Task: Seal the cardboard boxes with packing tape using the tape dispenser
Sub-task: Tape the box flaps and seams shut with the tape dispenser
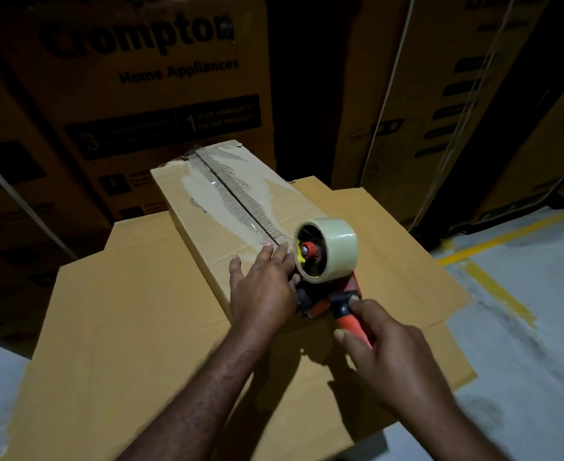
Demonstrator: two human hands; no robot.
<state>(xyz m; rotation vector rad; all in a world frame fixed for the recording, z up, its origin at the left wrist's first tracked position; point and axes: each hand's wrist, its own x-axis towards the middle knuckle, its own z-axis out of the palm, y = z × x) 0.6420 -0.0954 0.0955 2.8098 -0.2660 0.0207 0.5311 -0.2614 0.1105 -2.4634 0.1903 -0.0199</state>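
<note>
A long narrow cardboard box (207, 207) lies on a larger flat cardboard box (134, 327). Its top seam runs lengthwise with torn paper and clear tape along it. A tape dispenser (327, 261) with an orange handle and a roll of clear tape stands at the near end of the seam. My right hand (383, 347) grips the orange handle. My left hand (262, 287) lies flat with straight fingers on the narrow box's top, beside the roll, fingertips at the seam.
Tall printed appliance cartons (147, 94) stand stacked close behind, and more strapped cartons (440, 111) at the back right. Grey floor with yellow lines (500, 287) shows on the right. The large box's flaps spread out at left and right.
</note>
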